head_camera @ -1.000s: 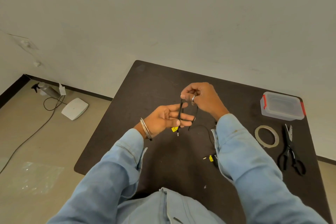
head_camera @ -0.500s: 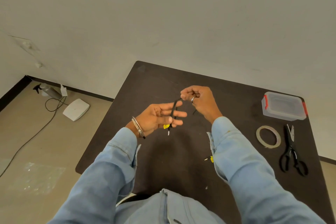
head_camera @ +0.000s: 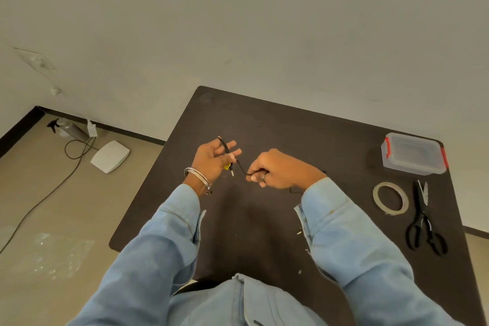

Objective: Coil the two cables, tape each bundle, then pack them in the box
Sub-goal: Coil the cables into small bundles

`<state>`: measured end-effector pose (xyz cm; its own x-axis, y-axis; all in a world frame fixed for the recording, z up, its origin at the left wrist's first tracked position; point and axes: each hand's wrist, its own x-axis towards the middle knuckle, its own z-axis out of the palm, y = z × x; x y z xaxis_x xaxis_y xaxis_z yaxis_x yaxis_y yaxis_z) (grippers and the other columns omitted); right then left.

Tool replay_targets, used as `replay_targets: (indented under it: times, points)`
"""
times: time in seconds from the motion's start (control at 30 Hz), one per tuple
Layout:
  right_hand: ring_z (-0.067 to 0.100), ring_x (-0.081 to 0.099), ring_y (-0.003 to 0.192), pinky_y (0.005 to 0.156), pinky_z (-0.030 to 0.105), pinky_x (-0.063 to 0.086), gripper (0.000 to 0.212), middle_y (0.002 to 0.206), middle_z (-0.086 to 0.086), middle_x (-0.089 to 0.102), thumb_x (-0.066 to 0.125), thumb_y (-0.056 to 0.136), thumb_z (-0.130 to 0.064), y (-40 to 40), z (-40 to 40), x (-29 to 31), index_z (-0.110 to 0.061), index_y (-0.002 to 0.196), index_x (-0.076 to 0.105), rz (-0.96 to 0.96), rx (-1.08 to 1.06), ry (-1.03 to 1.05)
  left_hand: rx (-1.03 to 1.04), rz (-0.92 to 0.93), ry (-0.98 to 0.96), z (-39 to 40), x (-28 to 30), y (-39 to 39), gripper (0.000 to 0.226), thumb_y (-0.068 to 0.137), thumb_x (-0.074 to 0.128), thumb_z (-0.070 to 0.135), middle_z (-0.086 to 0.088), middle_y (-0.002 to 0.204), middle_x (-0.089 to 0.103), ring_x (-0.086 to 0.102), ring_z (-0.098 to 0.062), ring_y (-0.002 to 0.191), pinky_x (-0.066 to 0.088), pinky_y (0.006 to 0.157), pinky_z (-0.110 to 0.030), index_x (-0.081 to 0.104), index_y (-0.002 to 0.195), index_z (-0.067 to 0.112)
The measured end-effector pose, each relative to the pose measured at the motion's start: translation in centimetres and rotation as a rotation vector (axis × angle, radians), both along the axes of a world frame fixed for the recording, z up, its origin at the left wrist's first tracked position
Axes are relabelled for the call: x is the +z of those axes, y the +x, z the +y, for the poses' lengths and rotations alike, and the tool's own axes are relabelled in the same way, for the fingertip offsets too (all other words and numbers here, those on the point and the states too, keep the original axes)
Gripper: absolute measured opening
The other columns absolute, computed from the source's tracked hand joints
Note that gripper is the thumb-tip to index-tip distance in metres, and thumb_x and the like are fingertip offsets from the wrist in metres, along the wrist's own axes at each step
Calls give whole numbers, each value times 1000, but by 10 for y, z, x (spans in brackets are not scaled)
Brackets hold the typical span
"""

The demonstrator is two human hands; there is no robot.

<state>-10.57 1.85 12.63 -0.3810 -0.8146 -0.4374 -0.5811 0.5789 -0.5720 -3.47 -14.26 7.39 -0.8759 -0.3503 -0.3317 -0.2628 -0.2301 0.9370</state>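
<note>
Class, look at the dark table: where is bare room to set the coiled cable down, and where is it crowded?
Bare: the far strip of the table between hands and wall, and the near middle between the sleeves. Crowded: the right side, with box, tape roll and scissors.

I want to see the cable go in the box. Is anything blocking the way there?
Only the clear plastic box's own lid, shut with red clips. The dark table between it and the thin black cable looks bare.

Scissors (head_camera: 425, 219) right of tape (head_camera: 390, 198)
</note>
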Motion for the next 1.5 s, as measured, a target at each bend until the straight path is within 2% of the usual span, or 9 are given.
replay_targets:
  times: [0.13, 0.23, 0.33, 0.47, 0.63, 0.97, 1.13, 1.3, 1.5]
  points:
    - [22, 67, 83, 87, 37, 53, 23, 85, 6, 71, 52, 93, -7, 3, 0, -9, -8, 107, 69, 12, 40, 89, 195, 73, 272, -2, 10, -4, 18, 88, 47, -14, -19, 121, 61, 70, -13, 89, 57, 73, -20, 60, 96, -3]
    - [17, 62, 76, 82, 29, 50, 30, 76, -6, 64, 47, 94, -2, 11, 0, -9, -10, 114, 67, -24, 50, 50, 188, 84, 276, -5, 8, -2, 20, 88, 46, -15, -19, 123, 60, 68, -18, 94, 58, 74, -21, 58, 97, -2]
    - [14, 60, 75, 79, 28, 47, 26, 69, -4, 61, 48, 96, -9, 8, 0, -1, -12, 111, 68, 28, 36, -19, 6, 42, 76, -1, 5, 2, 32, 86, 46, -19, -21, 130, 55, 63, -26, 102, 57, 75, -24, 53, 98, 9]
    - [19, 62, 75, 72, 32, 47, 20, 75, -1, 62, 53, 94, -13, -5, 5, 8, -15, 104, 70, 131, -36, -95, -185, 33, 72, 4, 5, 6, 44, 87, 45, -19, -15, 123, 59, 70, -13, 89, 58, 74, -23, 43, 121, 8]
    - [0, 58, 69, 71, 15, 45, 24, 75, -10, 63, 55, 93, -6, -5, 11, 16, -12, 111, 70, 37, 25, -59, 58, 129, 278, 4, 7, 3, 29, 88, 45, -17, -17, 115, 64, 69, -17, 96, 58, 78, -25, 56, 101, 6]
    - [1, 57, 73, 82, 25, 51, 26, 89, -3, 70, 56, 92, -4, -4, 18, 12, -12, 112, 70, 25, -2, -40, 200, 96, 429, -2, 3, 2, 18, 89, 45, -13, -17, 109, 68, 70, -21, 97, 58, 73, -23, 60, 94, -5]
    - [2, 62, 71, 72, 17, 48, 23, 73, -14, 62, 57, 92, -8, -6, 15, 18, -13, 109, 71, 18, 8, -85, 23, 95, 218, 8, -1, 2, 28, 86, 47, -18, -21, 117, 63, 67, -21, 100, 58, 80, -27, 58, 93, 7]
    - [0, 54, 63, 58, 9, 37, 20, 71, -7, 61, 55, 92, -6, -13, 10, 18, -12, 99, 73, 124, -52, -195, -293, 74, -116, 15, -6, 1, 29, 87, 44, -19, -26, 120, 60, 68, -12, 96, 56, 74, -21, 44, 116, -17]
    - [10, 65, 74, 70, 18, 50, 8, 79, 0, 72, 71, 83, -11, -30, 14, 11, -12, 89, 74, 96, -334, -482, -665, 248, 20, 21, 3, 4, 44, 95, 40, 2, -7, 121, 64, 66, -17, 104, 52, 90, -29, 32, 138, 7]
